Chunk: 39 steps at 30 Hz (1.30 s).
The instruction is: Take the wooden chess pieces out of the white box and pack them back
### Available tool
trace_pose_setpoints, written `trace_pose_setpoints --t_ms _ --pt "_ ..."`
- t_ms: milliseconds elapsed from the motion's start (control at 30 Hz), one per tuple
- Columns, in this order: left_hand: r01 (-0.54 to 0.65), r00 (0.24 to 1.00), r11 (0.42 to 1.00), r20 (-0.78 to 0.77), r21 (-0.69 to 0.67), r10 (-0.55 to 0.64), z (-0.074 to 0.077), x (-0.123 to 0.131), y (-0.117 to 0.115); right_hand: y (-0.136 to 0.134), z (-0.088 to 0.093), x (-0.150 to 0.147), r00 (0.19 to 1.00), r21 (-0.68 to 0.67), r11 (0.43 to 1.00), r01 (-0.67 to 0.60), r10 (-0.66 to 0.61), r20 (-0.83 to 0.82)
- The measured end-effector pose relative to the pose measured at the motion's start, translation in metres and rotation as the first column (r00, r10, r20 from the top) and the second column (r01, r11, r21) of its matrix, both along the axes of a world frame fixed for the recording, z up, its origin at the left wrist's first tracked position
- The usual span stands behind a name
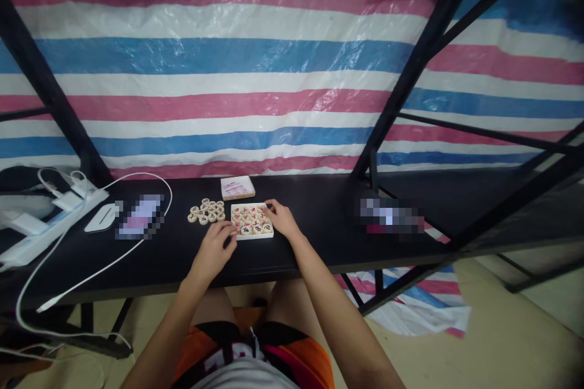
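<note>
A shallow white box [253, 237] lies on the black table in front of me. Rows of round Chinese chess pieces [249, 216] fill it, most with red characters and several in the bottom row with black ones. My left hand [216, 248] is at the box's left edge, fingers bent and thumb apart, with nothing visible in it. My right hand [281, 220] grips the box's upper right corner with thumb and fingers. Left of the box, a loose cluster of black-marked chess pieces [210, 208] sits on the table. Behind it lies the white printed box lid [238, 187].
On the left of the black table [314, 213] are a power strip [55, 228] with plugs, a white cable [98, 271], a white flat object [101, 217] and a blurred phone-like object [140, 217]. Another blurred object [387, 216] lies right. Striped sheeting [237, 55] hangs behind.
</note>
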<state>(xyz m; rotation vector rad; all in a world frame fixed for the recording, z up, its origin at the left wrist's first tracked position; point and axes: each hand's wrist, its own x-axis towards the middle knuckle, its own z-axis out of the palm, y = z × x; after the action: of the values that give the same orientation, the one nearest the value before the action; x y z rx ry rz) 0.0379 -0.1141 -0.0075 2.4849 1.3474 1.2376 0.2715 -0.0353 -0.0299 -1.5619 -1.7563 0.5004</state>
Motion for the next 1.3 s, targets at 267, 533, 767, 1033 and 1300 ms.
trace_pose_setpoints --t_ms 267,533,767,1033,1300 --pt "0.084 0.989 0.992 -0.114 -0.090 -0.094 0.002 0.021 0.012 0.001 -0.001 0.000 1.000 0.006 1.000 0.003 -0.003 -0.003" --pt "0.020 0.996 0.997 -0.087 -0.069 -0.026 -0.003 0.014 0.014 -0.001 0.002 -0.001 1.000 0.003 1.000 -0.012 0.012 -0.021" --pt "0.030 0.998 0.998 -0.052 -0.056 -0.033 -0.003 0.013 0.008 -0.001 0.001 0.000 1.000 0.000 1.000 -0.006 0.006 -0.016" --pt "0.111 0.992 0.985 0.068 -0.129 -0.103 -0.005 0.012 0.010 0.001 -0.001 0.000 1.000 0.005 1.000 -0.007 0.007 -0.022" --pt "0.139 0.988 0.971 0.094 -0.197 -0.122 -0.005 0.010 0.011 0.000 0.000 0.000 1.000 0.012 1.000 -0.002 0.002 -0.021"
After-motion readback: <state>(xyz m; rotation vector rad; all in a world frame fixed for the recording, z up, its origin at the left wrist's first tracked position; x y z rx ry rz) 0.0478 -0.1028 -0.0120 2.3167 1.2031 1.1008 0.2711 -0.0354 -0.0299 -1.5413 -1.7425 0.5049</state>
